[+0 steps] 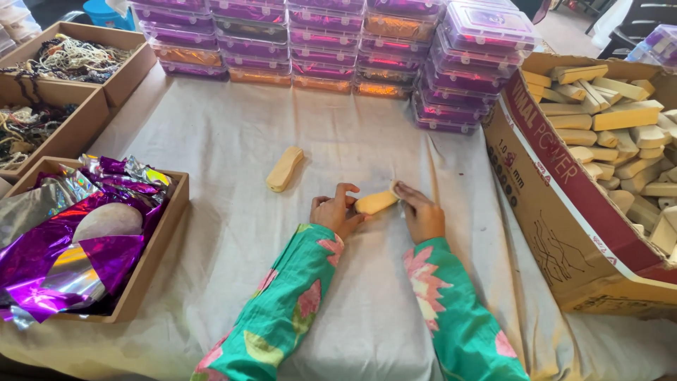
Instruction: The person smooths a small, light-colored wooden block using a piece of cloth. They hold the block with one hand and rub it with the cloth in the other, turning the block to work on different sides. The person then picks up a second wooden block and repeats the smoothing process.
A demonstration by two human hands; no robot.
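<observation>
A small tan wooden block (376, 202) lies between both hands on the white cloth (233, 148). My left hand (336, 212) grips its left end with thumb and fingers. My right hand (421, 210) holds its right end. Both arms wear green sleeves with pink flowers. A second wooden block (284, 168) lies alone on the cloth, up and to the left of my hands.
A large cardboard box (564, 204) at the right holds several wooden blocks (620, 141). Stacks of purple-lidded clear boxes (367, 49) line the back. At the left, cardboard trays hold shiny purple foil (77, 240) and tangled cords (67, 56).
</observation>
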